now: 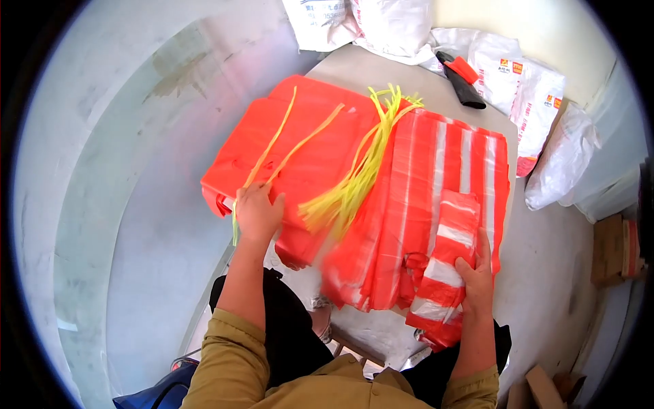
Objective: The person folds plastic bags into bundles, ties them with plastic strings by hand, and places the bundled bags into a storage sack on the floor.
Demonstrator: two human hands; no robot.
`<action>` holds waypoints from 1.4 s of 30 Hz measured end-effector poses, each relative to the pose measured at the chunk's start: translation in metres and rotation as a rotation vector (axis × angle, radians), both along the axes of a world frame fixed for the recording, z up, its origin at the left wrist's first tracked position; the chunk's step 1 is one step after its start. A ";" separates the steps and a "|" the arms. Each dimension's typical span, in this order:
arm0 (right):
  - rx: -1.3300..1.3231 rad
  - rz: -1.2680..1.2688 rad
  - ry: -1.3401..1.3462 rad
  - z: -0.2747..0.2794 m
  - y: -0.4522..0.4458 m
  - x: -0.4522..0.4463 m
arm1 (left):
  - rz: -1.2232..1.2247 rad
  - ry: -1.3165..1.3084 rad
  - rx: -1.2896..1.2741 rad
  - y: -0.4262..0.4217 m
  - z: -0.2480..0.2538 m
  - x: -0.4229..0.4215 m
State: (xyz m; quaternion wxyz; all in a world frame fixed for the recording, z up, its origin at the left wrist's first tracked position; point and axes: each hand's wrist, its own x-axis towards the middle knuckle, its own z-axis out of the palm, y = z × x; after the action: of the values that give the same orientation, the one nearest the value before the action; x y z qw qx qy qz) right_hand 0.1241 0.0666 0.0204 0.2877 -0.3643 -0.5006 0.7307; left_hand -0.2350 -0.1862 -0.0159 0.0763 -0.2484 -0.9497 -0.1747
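My left hand [259, 213] is closed at the left side of a stack of red plastic sheets or bags [300, 129]. Two thin yellow strips [271, 150] run out from its fingers across the red plastic. My right hand [478, 283] grips a folded bundle of red-and-white striped plastic bags [446, 266], its thumb on top. Under that bundle lies a wider stack of striped red plastic [415, 170]. A bunch of loose yellow strips [371, 163] lies across the middle, between the plain red stack and the striped one.
The stacks rest on a pale table [371, 66]. A black object with a red piece [463, 82] sits at its far right. White printed sacks [501, 68] stand behind. Cardboard boxes [608, 250] are at the far right, a blue bag [158, 388] at lower left.
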 end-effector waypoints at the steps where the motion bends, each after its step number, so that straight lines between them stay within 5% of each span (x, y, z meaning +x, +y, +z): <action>1: 0.002 -0.009 -0.005 0.002 0.000 -0.002 | -0.019 -0.019 0.076 0.003 0.002 0.001; 3: -0.049 -0.016 0.031 -0.001 0.003 0.001 | -0.059 -0.058 0.228 0.009 0.012 0.005; 6: -0.208 -0.027 0.158 -0.009 0.010 0.009 | -0.131 -1.066 1.050 0.027 0.043 0.028; 8: -0.315 -0.058 0.246 -0.004 0.007 0.007 | -0.406 -1.655 1.353 0.039 0.064 0.057; 16: -0.215 0.003 0.277 0.003 0.007 0.009 | -0.484 -1.583 0.559 0.122 0.041 0.165; 19: -0.050 -0.011 0.210 0.019 0.006 0.014 | -0.487 -1.328 0.517 0.132 0.036 0.176; 21: 0.003 -0.040 0.230 0.032 0.010 0.020 | -0.445 -1.387 0.608 0.137 0.032 0.179; 26: -0.036 -0.120 0.474 0.057 0.016 0.037 | -0.295 -1.796 1.071 0.152 0.022 0.191; 30: 0.043 -0.070 0.330 0.053 0.012 0.036 | -0.462 -2.208 0.972 0.156 0.017 0.208; 34: 0.305 0.056 0.034 0.017 0.006 0.021 | -0.370 -2.205 0.943 0.153 0.059 0.226; 37: 0.130 0.067 0.017 0.017 -0.004 0.009 | -0.219 -2.235 0.973 0.149 0.058 0.226; 42: 0.251 0.085 -0.101 -0.008 0.006 -0.001 | -0.193 -1.854 0.792 0.157 0.039 0.222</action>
State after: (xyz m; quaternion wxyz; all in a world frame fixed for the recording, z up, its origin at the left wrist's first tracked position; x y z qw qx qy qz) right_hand 0.1229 0.0725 0.0128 0.2742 -0.3405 -0.6168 0.6546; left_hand -0.0131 -0.0292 0.0236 -0.6287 -0.0473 -0.4841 -0.6067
